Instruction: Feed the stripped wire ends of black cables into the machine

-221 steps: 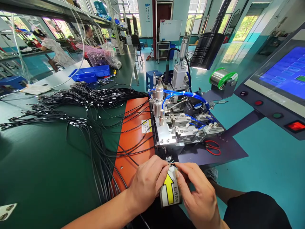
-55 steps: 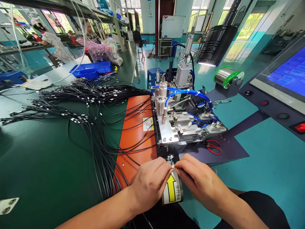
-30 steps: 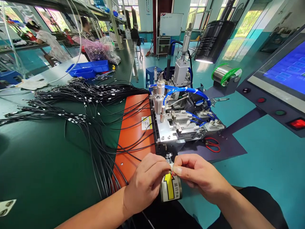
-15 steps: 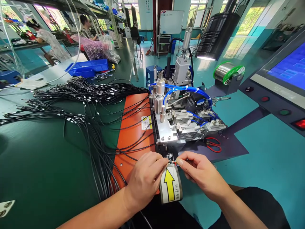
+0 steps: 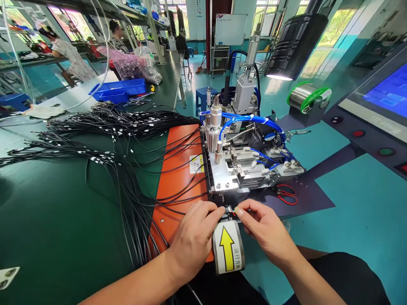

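Note:
My left hand [image 5: 194, 232] is closed in a pinch on the end of a black cable, just above a rounded metal housing [image 5: 219, 264] with a yellow arrow label. My right hand [image 5: 263, 226] pinches the thin coloured wires [image 5: 233, 212] that stick out from that cable; red and a greenish tint show. The wires lie across the small feed slot at the front of the bench machine [image 5: 244, 156]. Fingers hide most of the cable end and the wire tips.
Bundles of black cables [image 5: 127, 123] lie on the green table [image 5: 63, 220], several crossing the orange plate [image 5: 179, 182]. Red-handled scissors [image 5: 287, 195] rest right of the machine. A solder spool [image 5: 308, 96], a lamp [image 5: 295, 46] and a screen panel [image 5: 388, 97] stand at right. Two people sit far left.
Both hands have shifted slightly forward, toward the machine's front. More of the coloured wires now shows between the fingertips. The camera view has moved a little.

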Demonstrator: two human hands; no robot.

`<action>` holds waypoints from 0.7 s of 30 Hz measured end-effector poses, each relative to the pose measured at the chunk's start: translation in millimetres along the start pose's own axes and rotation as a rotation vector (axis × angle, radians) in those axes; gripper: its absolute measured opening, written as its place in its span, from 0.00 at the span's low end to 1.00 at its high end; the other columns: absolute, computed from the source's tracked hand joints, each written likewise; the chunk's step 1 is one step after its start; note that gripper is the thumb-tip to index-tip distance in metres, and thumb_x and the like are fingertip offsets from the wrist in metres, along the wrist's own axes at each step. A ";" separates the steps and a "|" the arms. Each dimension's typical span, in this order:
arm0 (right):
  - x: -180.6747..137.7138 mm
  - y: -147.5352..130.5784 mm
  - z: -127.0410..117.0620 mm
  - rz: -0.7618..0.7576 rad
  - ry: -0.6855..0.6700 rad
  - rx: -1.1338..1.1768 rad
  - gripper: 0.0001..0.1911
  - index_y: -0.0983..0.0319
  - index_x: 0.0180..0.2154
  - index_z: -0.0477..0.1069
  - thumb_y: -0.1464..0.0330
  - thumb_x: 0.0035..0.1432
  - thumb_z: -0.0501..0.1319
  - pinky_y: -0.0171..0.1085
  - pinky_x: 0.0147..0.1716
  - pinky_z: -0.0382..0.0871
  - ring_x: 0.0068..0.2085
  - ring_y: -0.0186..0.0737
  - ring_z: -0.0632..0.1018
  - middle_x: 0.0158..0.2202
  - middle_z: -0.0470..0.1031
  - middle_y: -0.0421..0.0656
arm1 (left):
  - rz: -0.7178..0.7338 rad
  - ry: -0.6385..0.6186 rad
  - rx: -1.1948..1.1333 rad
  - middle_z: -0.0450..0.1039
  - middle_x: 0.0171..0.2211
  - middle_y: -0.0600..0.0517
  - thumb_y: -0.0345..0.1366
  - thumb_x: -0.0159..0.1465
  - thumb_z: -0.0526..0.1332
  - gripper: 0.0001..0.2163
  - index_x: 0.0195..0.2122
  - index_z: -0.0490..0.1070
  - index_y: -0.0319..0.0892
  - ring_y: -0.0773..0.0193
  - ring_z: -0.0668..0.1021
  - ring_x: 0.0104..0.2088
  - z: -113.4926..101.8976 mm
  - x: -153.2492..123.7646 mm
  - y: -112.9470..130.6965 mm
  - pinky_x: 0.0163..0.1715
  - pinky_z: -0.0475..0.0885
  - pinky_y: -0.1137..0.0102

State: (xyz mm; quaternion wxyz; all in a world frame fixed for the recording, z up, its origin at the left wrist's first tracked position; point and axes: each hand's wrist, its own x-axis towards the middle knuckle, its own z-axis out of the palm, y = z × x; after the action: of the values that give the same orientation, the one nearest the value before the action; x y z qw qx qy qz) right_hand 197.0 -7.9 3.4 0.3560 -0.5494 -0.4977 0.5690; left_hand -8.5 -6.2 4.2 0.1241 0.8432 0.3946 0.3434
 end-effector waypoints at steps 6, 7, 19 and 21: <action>7.0 4.5 5.7 -0.095 0.098 -0.114 0.14 0.60 0.33 0.71 0.56 0.65 0.58 0.33 0.29 0.59 0.29 0.34 0.65 0.28 0.65 0.36 | -0.007 0.001 -0.031 0.74 0.41 0.43 0.26 0.70 0.53 0.12 0.51 0.73 0.36 0.58 0.73 0.41 1.0 0.5 -2.5 0.40 0.74 0.62; 7.6 5.0 6.7 -0.101 0.106 -0.126 0.14 0.60 0.33 0.71 0.57 0.65 0.58 0.33 0.29 0.60 0.30 0.34 0.65 0.28 0.66 0.37 | -0.008 0.003 -0.035 0.74 0.41 0.43 0.26 0.70 0.54 0.12 0.50 0.73 0.36 0.58 0.74 0.41 1.1 0.7 -2.7 0.40 0.75 0.62; 8.1 5.4 9.7 -0.114 0.113 -0.134 0.14 0.60 0.34 0.72 0.58 0.66 0.57 0.34 0.32 0.62 0.32 0.37 0.68 0.31 0.68 0.39 | -0.022 0.015 -0.045 0.75 0.40 0.43 0.26 0.69 0.54 0.12 0.49 0.75 0.36 0.59 0.75 0.40 1.9 2.8 -3.3 0.40 0.76 0.63; 7.9 5.1 9.7 -0.112 0.115 -0.131 0.14 0.60 0.34 0.72 0.58 0.66 0.57 0.34 0.32 0.62 0.32 0.37 0.69 0.31 0.69 0.39 | -0.023 0.014 -0.047 0.75 0.40 0.43 0.25 0.69 0.55 0.12 0.49 0.75 0.36 0.59 0.75 0.40 1.7 3.1 -2.9 0.40 0.76 0.63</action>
State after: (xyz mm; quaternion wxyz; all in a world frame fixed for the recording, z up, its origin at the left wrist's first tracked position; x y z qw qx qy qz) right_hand 187.0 -3.3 -4.7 0.3784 -0.5745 -0.5426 0.4821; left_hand -7.6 -1.9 3.0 0.1452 0.8330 0.3970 0.3570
